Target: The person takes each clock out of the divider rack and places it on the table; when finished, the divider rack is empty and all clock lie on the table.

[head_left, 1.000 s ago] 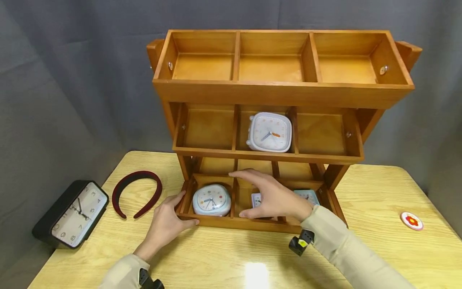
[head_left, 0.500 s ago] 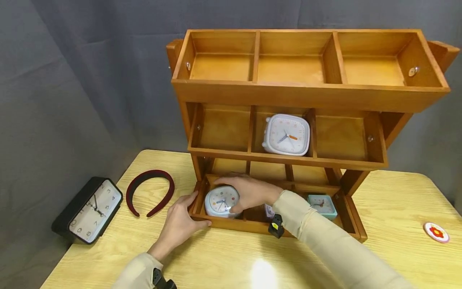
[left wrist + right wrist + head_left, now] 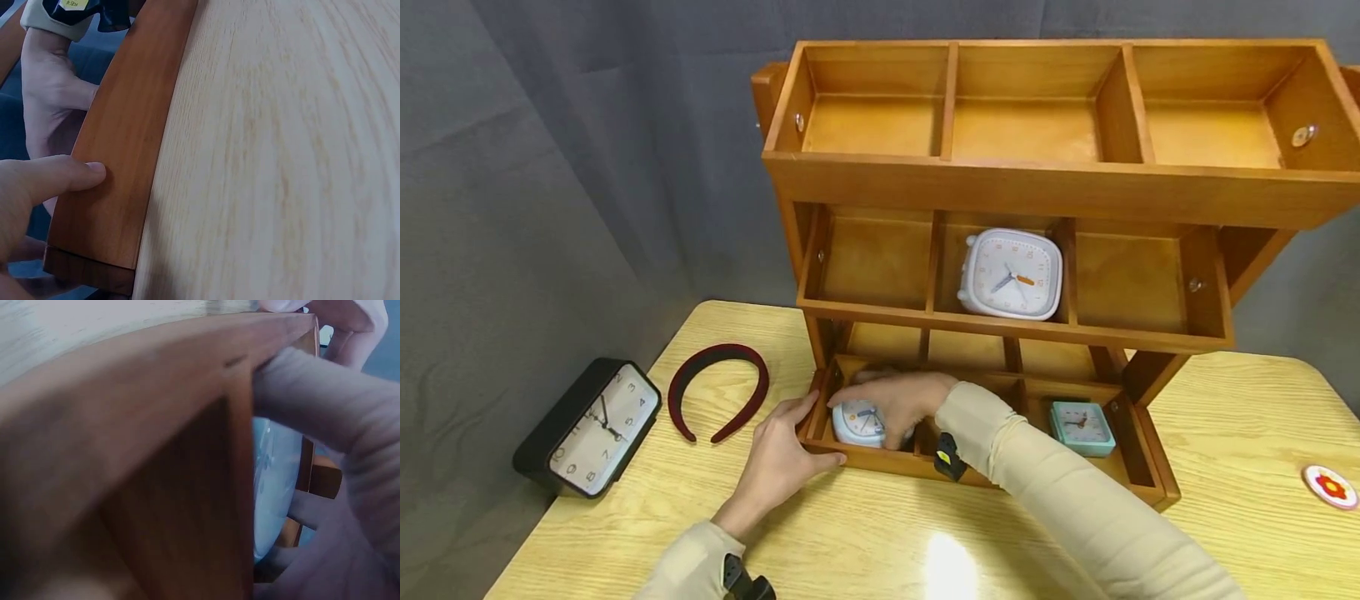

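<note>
A pale blue alarm clock (image 3: 857,423) lies face up in the bottom left compartment of a three-tier wooden shelf (image 3: 1060,193). My right hand (image 3: 913,402) reaches over it from the right, fingers at its far side and thumb at its near side, gripping it and covering part of its dial. In the right wrist view, the clock's face (image 3: 275,481) shows between thumb and fingers. My left hand (image 3: 778,458) holds the bottom tier's left front corner, thumb on the front board (image 3: 119,144) and fingers along the left side.
A teal square clock (image 3: 1082,423) sits in the bottom right compartment, a white alarm clock (image 3: 1013,275) in the middle tier. Left on the table lie a dark red headband (image 3: 679,387) and a black-cased clock (image 3: 606,429). A flower badge (image 3: 1330,486) lies at right.
My right hand has moved left from above the middle compartment onto the pale blue clock and closed around it. The head view has shifted; my left hand stays at the corner.
</note>
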`<action>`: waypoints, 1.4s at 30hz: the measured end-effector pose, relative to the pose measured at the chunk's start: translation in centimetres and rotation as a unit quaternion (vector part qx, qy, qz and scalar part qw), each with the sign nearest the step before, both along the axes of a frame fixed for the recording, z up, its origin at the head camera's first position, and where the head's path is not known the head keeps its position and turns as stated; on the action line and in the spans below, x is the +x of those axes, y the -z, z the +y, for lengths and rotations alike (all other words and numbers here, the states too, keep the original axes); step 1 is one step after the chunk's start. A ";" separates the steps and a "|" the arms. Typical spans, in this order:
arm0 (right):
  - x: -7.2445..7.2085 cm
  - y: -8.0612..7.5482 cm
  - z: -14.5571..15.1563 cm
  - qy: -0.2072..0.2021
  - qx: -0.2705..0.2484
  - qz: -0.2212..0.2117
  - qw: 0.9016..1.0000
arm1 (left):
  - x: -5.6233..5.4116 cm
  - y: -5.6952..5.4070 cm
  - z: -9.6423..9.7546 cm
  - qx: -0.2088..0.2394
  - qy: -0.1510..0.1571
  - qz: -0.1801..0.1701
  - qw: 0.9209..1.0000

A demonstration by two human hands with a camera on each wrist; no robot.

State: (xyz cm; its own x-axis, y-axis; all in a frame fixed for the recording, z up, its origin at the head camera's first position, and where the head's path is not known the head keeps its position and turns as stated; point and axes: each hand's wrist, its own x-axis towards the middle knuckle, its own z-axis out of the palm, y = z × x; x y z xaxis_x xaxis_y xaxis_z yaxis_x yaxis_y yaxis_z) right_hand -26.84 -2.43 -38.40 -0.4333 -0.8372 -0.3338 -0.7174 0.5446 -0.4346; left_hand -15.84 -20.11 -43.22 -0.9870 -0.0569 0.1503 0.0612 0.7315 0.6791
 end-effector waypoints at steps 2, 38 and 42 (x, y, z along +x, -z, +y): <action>0.1 0.0 -0.1 -0.002 0.012 0.008 1.000 | 0.1 -0.1 0.0 -0.002 -0.002 0.002 1.000; 0.9 -3.3 1.4 0.018 -0.064 0.091 0.994 | 0.1 0.0 0.2 0.001 -0.005 0.009 1.000; 1.1 -3.8 1.7 0.019 -0.075 0.105 0.991 | 0.0 -0.1 0.2 -0.004 -0.003 0.009 1.000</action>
